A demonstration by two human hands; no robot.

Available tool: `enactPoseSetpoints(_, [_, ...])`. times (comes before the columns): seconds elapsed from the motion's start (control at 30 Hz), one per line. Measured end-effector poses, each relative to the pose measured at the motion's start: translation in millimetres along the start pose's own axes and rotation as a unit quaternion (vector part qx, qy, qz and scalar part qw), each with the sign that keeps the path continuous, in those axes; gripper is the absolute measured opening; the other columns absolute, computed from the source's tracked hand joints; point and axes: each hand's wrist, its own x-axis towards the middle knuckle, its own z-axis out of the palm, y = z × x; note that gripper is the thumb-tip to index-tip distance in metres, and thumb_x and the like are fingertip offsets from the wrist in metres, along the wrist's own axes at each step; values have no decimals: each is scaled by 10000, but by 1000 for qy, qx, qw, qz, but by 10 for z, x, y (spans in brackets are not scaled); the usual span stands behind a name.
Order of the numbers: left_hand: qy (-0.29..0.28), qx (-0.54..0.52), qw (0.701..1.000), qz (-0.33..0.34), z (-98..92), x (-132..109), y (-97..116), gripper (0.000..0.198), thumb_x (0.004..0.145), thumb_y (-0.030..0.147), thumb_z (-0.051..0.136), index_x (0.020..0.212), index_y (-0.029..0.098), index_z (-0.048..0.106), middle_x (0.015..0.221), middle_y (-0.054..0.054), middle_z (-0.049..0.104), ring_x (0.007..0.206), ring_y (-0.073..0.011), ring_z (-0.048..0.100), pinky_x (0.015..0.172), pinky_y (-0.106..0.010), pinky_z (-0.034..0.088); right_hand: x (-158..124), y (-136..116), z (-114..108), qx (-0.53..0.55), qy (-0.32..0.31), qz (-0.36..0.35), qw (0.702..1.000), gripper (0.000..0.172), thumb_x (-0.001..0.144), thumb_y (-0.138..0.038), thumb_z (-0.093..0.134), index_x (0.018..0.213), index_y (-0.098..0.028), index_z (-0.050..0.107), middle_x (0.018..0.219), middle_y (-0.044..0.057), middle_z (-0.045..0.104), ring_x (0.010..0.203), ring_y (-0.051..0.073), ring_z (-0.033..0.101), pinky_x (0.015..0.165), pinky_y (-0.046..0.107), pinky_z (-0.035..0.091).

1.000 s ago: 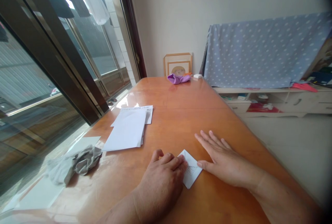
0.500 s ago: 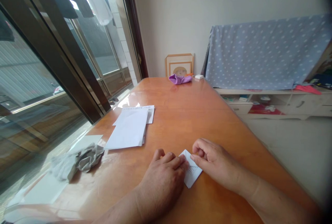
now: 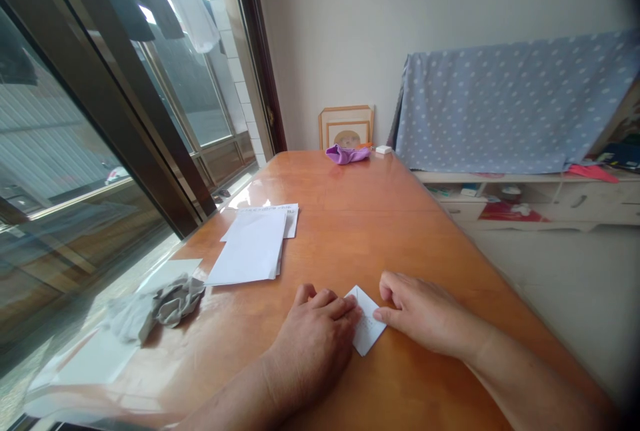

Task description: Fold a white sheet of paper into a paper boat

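Note:
A small white paper (image 3: 369,332), folded into a diamond, lies on the wooden table with crease lines and faint marks showing. My left hand (image 3: 317,334) presses the paper's left side down against the tabletop, its bent fingers held together. Part of the paper is hidden beneath these fingers. At the right corner, my right hand (image 3: 423,314) touches the paper's edge with the thumb tip. Its index finger is curled above, with a gap between it and the thumb.
White paper sheets (image 3: 250,244) lie stacked at the left of the table (image 3: 340,238). Nearer is a crumpled grey cloth (image 3: 177,299) beside more pale sheets (image 3: 93,359). A purple cloth (image 3: 347,154) and a small white box (image 3: 383,150) sit at the far end.
My right hand has moved slightly to the right, its thumb going from the paper's upper surface to the right corner. My left hand stays on the paper.

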Motion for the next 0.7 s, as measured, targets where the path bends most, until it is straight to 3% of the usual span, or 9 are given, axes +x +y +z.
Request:
enactPoseSetpoints(0.1, [2, 4, 1000, -3, -18, -5, 22, 254, 959, 240, 533, 1192, 243, 634, 1208, -45, 669, 980, -236, 540, 883, -422, 348, -4, -6, -8, 41, 16, -64, 997, 79, 896, -273, 551, 893, -249, 626, 829, -13, 671, 738, 156, 606, 633, 263, 390])
enactPoseSetpoints(0.2, [-2, 9, 1000, -5, -24, -9, 35, 233, 951, 248, 550, 1166, 245, 638, 1184, -45, 672, 994, -242, 530, 875, -409, 359, -1, -48, 44, 25, 11, -143, 989, 295, 949, -217, 439, 1110, -260, 682, 980, 33, 698, 887, 180, 650, 758, 272, 445])
enactPoseSetpoints(0.33, [-3, 18, 1000, -5, 4, -17, 43, 242, 952, 249, 546, 1178, 253, 634, 1181, -51, 671, 1020, -248, 520, 885, -403, 367, -23, -80, 140, -65, -15, -151, 986, 423, 958, -216, 422, 1331, -278, 611, 1023, 61, 708, 902, 208, 679, 769, 291, 464])
enactPoseSetpoints(0.53, [9, 5, 1000, -17, 30, -22, 59, 241, 959, 251, 539, 1181, 274, 628, 1190, -17, 665, 1063, -262, 499, 906, -412, 363, -71, -149, 161, -118, 9, -136, 984, 377, 987, -237, 391, 1284, -262, 622, 968, 56, 712, 873, 217, 692, 735, 301, 459])
enactPoseSetpoints(0.7, [7, 9, 1000, -11, 24, -30, 56, 260, 966, 273, 534, 1213, 276, 614, 1215, -10, 644, 1105, -269, 479, 906, -412, 360, -88, -190, 170, -141, -11, -139, 980, 360, 999, -236, 374, 1242, -252, 639, 920, 46, 713, 806, 215, 695, 667, 303, 432])
